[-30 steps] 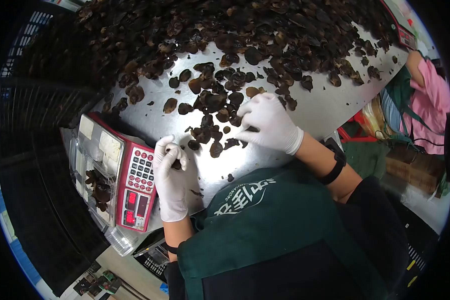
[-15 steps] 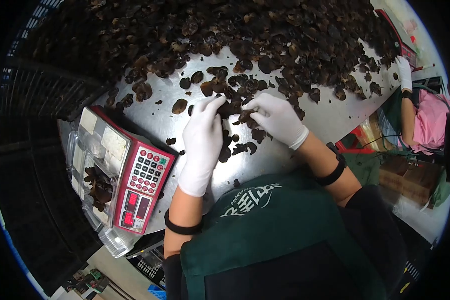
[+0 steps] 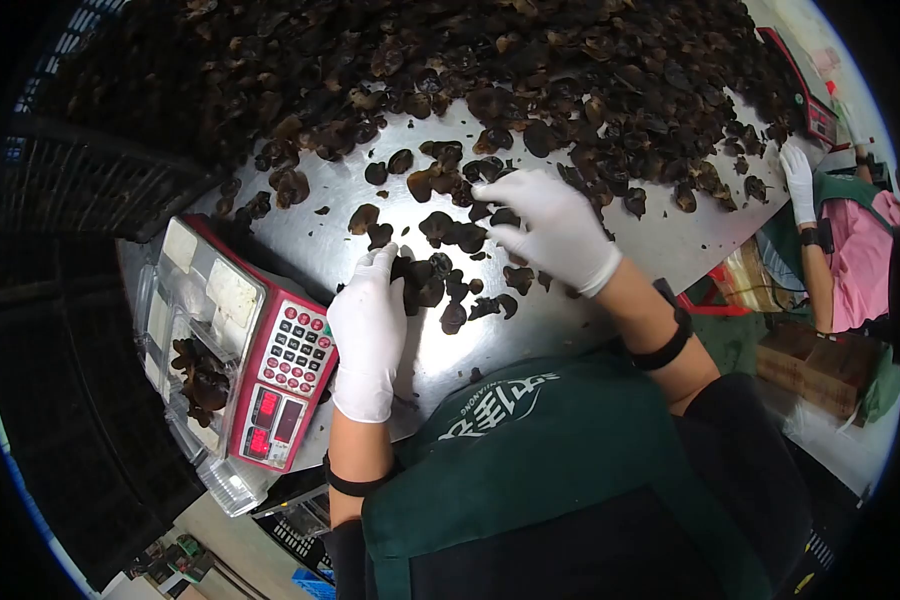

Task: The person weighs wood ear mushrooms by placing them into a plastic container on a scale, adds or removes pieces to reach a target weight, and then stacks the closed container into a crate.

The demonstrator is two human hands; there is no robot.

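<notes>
Left hand (image 3: 370, 330) back nearer scale (image 3: 275, 375), fingers together by crinkled fungus (image 3: 432, 288); right hand (image 3: 555, 228) fingers splayed.

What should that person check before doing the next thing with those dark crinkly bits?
1. Gloves on left hand and right hand: ok.
2. Dark pieces lie between the hands: ok.
3. Scale display lit: ok; numbers too small to read.
4. Tray on the scale has room: ok.
5. A piece gripped in either hand: cannot tell.
6. Co-worker's hand far off along the table: ok.
</notes>
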